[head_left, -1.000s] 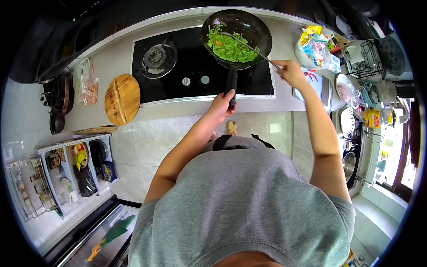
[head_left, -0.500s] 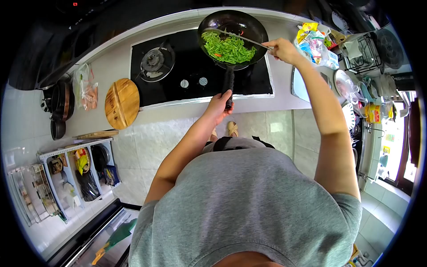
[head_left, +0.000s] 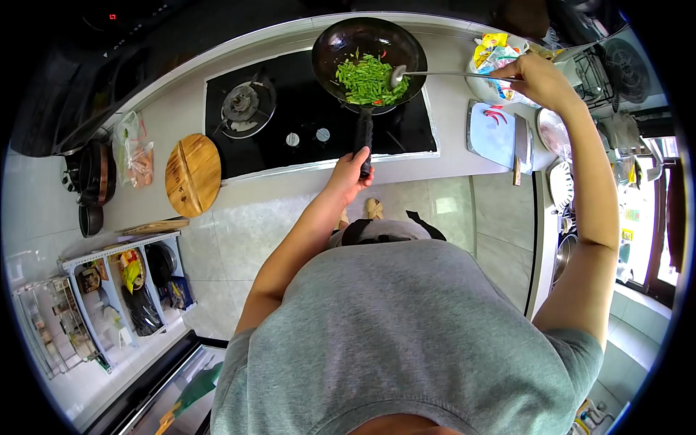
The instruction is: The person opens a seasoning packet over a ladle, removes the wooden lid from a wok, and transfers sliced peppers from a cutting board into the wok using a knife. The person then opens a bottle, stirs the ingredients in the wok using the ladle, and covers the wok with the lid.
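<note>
A dark wok (head_left: 332, 45) sits on the right burner of the black stove, with chopped green vegetables (head_left: 364, 78) and a few red bits inside. My left hand (head_left: 351, 172) is wrapped round the wok's black handle. High at the right, my right hand (head_left: 538, 80) grips the end of a long metal ladle (head_left: 449, 73). The ladle's round head rests at the right edge of the greens.
Right of the stove lie a cutting board (head_left: 484, 141) with red peppers, a cleaver (head_left: 522, 141) and a bowl of packets (head_left: 487, 88). To the left are a round wooden board (head_left: 193, 174), a plastic bag (head_left: 135, 152) and an uncovered burner (head_left: 243, 105).
My right hand has moved right and drawn the ladle from across the wok to the right side of the greens. My left hand still holds the handle. The board and cleaver are now uncovered.
</note>
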Tool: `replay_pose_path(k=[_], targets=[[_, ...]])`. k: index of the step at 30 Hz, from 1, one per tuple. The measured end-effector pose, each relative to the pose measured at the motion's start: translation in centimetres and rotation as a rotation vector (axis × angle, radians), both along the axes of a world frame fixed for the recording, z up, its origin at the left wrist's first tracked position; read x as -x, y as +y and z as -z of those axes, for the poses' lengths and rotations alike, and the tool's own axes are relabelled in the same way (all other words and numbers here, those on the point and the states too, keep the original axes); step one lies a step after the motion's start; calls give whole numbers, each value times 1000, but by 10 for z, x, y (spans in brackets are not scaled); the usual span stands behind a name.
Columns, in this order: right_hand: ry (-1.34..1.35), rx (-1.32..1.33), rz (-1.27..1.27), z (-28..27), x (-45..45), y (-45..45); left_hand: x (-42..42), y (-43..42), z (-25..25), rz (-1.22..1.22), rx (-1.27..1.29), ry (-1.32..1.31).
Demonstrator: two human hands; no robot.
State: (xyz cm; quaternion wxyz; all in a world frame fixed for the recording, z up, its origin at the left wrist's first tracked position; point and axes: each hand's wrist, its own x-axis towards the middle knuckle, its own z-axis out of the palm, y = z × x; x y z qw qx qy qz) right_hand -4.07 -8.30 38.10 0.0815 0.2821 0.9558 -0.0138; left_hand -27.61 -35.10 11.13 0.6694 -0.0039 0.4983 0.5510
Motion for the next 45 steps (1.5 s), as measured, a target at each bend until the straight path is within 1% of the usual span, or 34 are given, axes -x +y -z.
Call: replay_pose_path(k=[2, 3, 4, 6, 8, 9, 11, 12, 14, 17, 18, 19, 20, 21, 23, 24, 26, 29, 30, 32, 34, 36, 37, 38, 40, 41, 43, 44, 45], targets=[[-40, 160, 179, -4, -2, -7, 1, 1, 1, -1, 0, -2], [-30, 124, 72, 6, -6, -8, 1, 1, 2, 3, -7, -5], [-11, 89, 45, 21, -11, -15, 1, 1, 2, 8, -12, -8], [72, 73, 111, 63, -2, -28, 0, 1, 2, 6, -11, -1], [16, 12, 237, 100, 26, -42, -1, 1, 2, 8, -7, 6], [16, 11, 236, 111, 35, -45, -1, 1, 2, 12, -3, 11], [78, 14, 381, 127, 47, -48, 0, 2, 1, 9, 0, 15], [75, 13, 374, 133, 48, -46, -1, 1, 1, 7, -2, 13], [238, 26, 405, 145, 46, -40, -3, 1, 2, -2, -3, 4], [228, 20, 471, 186, 60, -41, -6, 2, 3, -11, -14, 12], [226, 21, 469, 195, 61, -47, -8, 4, 2, -6, -7, 8], [236, 77, 431, 199, 62, -57, -8, 4, 1, 0, 0, 5], [250, 129, 391, 201, 62, -66, -7, 5, 1, -4, -3, 7], [230, 140, 396, 176, 58, -81, -7, 6, 0, 11, 0, 14], [187, 139, 392, 155, 28, -84, -10, 4, -2, 15, 17, 14], [270, 170, 360, 126, 19, -99, -12, 4, -1, 7, 19, 10], [245, 221, 406, 107, 7, -108, -13, 4, 0, 13, -10, 9], [220, 292, 417, 99, 16, -115, -15, 7, -2, 35, -4, -3], [224, 294, 416, 107, 17, -112, -17, 8, -4, 34, -3, 2], [281, 212, 381, 128, 21, -102, -19, 8, -7, 39, 23, 30], [255, 185, 341, 122, 20, -95, -18, 10, -4, 38, 8, 30], [335, 385, 430, 114, 14, -92, -20, 8, -1, 38, 7, 20], [313, 529, 464, 111, 17, -89, -21, 8, 0, 37, -2, 33], [312, 533, 466, 116, 23, -88, -23, 8, 2, 37, -12, 47], [339, 785, 498, 137, 42, -82, -25, 7, -1, 39, 6, 52], [342, 786, 492, 150, 51, -73, -26, 8, -4, 38, 17, 58], [485, 966, 676, 181, 67, -56, -27, 9, -9, 29, 34, 83], [483, 973, 671, 195, 65, -50, -29, 7, -11, 23, 51, 104], [594, 1023, 741, 209, 59, -43, -30, 5, -11, 19, 58, 108]])
